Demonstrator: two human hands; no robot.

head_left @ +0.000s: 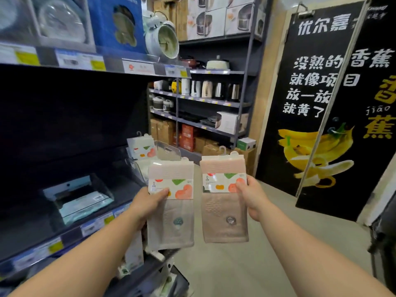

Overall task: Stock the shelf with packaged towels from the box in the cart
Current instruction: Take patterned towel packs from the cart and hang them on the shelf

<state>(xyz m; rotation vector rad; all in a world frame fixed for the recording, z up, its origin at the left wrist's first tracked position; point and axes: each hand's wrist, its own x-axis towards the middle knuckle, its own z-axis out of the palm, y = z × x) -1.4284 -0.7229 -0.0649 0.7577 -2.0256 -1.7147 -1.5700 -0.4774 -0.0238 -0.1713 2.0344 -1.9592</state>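
Left hand: my left hand (pixel 147 202) is gripping the left towel pack (pixel 171 202) at its left edge, thumb lying across the printed paper band, fingers hidden behind.
Right hand: my right hand (pixel 251 197) is pinching the right towel pack (pixel 224 200) at its right edge, thumb on the band as well.
Where the packs are: I am holding both upright in the air, side by side and just apart, in front of the dark shelf (pixel 70 230) on my left, not yet on it.
Already stocked: one more towel pack (pixel 141 146) is standing at the far end of that shelf, near a clear plastic divider (pixel 168 151).
Weight: I am judging them light, since each is hanging from a one-handed edge grip without sagging much.
Stiffness: soft folded cloth; the lower half is looking limp, while the paper band is giving the only firm part.
Slip: the wrap looks smooth, so I am expecting a loose pinch to slide.
Best hold: I am favouring the banded middle, thumb in front, fingers behind, keeping clear of the small hanger hook (pixel 222 150) on top.
Fragility: low; creasing the band is my main worry.
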